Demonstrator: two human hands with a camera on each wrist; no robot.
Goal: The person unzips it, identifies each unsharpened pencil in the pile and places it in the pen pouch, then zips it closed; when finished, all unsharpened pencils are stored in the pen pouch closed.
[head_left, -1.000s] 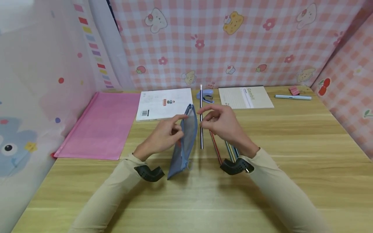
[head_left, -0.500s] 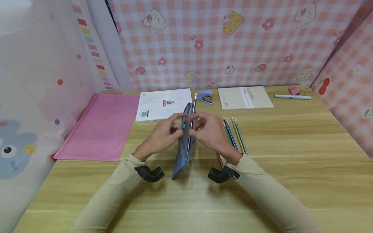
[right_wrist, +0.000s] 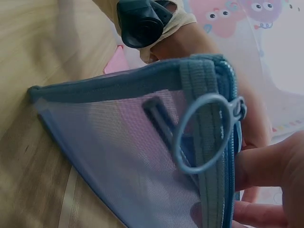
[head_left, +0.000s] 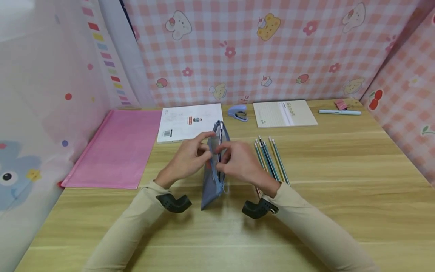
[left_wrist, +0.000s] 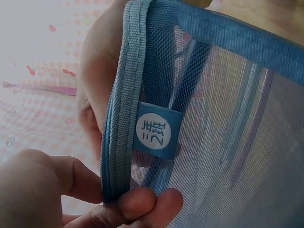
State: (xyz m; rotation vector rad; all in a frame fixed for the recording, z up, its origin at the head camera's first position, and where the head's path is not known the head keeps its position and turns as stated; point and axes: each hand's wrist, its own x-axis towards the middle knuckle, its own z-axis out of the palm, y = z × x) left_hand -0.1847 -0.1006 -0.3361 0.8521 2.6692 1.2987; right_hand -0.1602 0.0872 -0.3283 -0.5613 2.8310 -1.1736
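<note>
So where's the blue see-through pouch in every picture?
Head: the blue pouch is near the middle, between the left hand and the right hand.
Left wrist: the blue pouch fills most of the right side.
Right wrist: the blue pouch stretches from the left to just past the middle.
Shared landmark: the zip along its opening.

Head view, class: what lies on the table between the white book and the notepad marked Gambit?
A light purple stapler lies between the white book and the notepad, as the head view shows.
</note>
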